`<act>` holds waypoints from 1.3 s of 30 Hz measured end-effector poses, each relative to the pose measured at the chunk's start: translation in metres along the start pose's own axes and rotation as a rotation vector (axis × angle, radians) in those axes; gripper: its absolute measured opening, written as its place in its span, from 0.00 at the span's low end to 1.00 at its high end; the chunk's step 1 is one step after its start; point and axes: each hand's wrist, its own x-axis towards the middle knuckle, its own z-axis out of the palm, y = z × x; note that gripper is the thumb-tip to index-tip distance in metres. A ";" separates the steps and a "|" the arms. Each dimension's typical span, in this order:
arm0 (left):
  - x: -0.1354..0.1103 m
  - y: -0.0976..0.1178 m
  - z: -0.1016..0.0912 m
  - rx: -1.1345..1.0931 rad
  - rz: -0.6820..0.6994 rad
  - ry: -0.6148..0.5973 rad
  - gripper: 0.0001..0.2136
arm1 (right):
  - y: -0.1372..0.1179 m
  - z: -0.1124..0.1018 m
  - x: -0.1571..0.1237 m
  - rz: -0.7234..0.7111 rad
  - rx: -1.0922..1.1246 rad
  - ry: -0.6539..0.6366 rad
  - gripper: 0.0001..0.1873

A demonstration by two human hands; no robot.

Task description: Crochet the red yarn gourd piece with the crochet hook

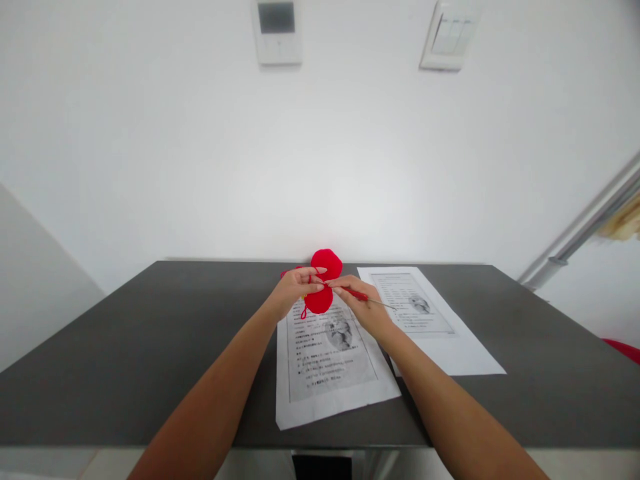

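My left hand (295, 288) is closed on a red crocheted piece (323, 300), pinching it just above the table, with red yarn running over the fingers. A red ball of yarn (327, 262) sits right behind the piece near the wall. My right hand (363, 308) is closed on a crochet hook (367, 299) with a red grip, its tip pointed into the red piece. Both hands hover over a printed sheet (327, 363) lying on the dark grey table (125, 347).
A second printed sheet (435, 327) lies to the right of the first. The white wall behind carries an intercom panel (277, 30) and a light switch (450, 37). A metal rail (585, 223) slants at right; something red (623, 348) shows at the right edge.
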 end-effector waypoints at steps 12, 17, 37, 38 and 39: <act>0.002 -0.006 0.016 0.091 0.041 0.171 0.26 | 0.006 0.007 -0.004 -0.145 -0.181 -0.015 0.08; 0.002 -0.012 0.027 0.083 0.098 0.271 0.25 | 0.009 0.016 -0.007 -0.210 -0.324 -0.041 0.09; -0.003 -0.004 -0.005 -0.286 -0.178 -0.339 0.25 | -0.006 0.009 -0.003 0.100 0.049 -0.028 0.07; -0.003 -0.004 -0.006 -0.287 -0.182 -0.336 0.25 | -0.006 0.009 -0.003 0.112 0.059 -0.023 0.07; -0.003 -0.004 -0.007 -0.292 -0.184 -0.336 0.26 | -0.006 0.009 -0.003 0.115 0.065 -0.021 0.07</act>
